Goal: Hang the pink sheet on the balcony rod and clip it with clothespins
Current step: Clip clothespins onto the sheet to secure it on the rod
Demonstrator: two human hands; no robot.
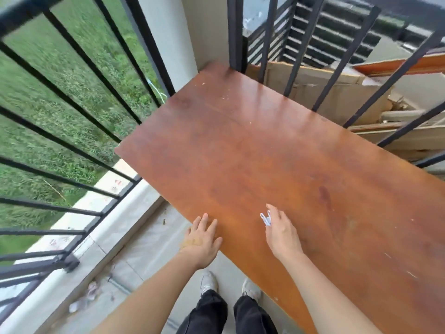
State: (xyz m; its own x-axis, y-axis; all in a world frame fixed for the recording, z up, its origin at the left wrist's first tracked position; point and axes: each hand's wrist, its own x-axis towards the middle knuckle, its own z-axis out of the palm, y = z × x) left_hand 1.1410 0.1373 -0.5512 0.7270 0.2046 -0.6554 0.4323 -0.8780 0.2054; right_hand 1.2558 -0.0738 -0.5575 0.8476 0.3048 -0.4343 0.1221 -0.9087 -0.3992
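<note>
One white clothespin (266, 219), pinched by right hand (283, 235), above table (240, 153)

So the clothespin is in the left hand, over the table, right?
No. The head view shows the clothespin in the right hand, over the table. The left hand lies open at the table's edge, holding nothing.
</note>
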